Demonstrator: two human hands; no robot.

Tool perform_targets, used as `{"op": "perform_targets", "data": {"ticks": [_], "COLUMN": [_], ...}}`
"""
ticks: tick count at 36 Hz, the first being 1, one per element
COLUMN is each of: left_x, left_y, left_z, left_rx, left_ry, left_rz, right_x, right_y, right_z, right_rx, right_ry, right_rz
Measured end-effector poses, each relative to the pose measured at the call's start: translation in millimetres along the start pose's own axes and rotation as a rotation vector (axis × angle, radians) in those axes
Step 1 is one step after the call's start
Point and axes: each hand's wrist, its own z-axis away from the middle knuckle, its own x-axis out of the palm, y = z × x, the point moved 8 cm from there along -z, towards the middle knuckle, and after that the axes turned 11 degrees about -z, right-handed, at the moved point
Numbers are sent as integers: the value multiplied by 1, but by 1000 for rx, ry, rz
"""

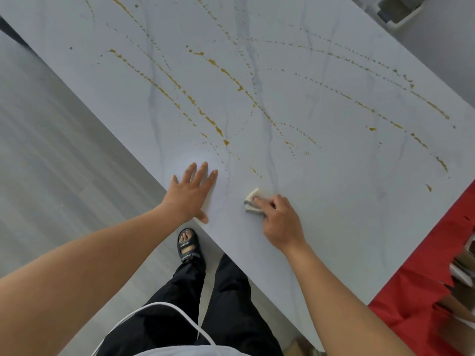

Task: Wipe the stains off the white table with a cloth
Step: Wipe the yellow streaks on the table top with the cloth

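The white marble-look table (pixel 347 214) fills most of the view. Yellow-brown stains (pixel 223 73) run across it in long streaks and dotted lines, from the far side down to a short streak (pixel 255 172) just beyond the cloth. A small folded whitish cloth (pixel 251 201) lies on the table near its front edge. My right hand (pixel 279 219) holds it against the surface, fingers curled over it. My left hand (pixel 191 192) rests flat on the table at the front edge, fingers spread and straight, a short way left of the cloth.
Grey floor (pixel 51 150) lies to the left of the table. A red cover (pixel 416 304) with cardboard pieces (pixel 462 273) sits at the right. My legs and a black sandal (pixel 189 246) stand under the front edge. A grey object (pixel 395 9) is at the top right.
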Motion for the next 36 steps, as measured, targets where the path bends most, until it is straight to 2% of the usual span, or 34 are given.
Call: {"op": "perform_targets", "data": {"ticks": [4, 14, 21, 29, 33, 36], "left_x": [1, 1, 1, -1, -1, -1], "left_y": [0, -1, -2, -1, -2, -5], "left_z": [1, 2, 2, 2, 3, 3], "left_rx": [1, 8, 8, 26, 31, 42], "left_ry": [1, 42, 63, 42, 37, 40], "left_rz": [9, 14, -5, 0, -14, -28], "right_x": [-11, 33, 52, 75, 89, 91], "right_y": [16, -23, -48, -69, -69, -68], "right_z": [-7, 36, 60, 81, 81, 77], "right_rx": [221, 104, 78, 124, 309, 611], "right_ry": [152, 146, 167, 112, 10, -50], "right_rz": [-6, 11, 15, -20, -195, -600]}}
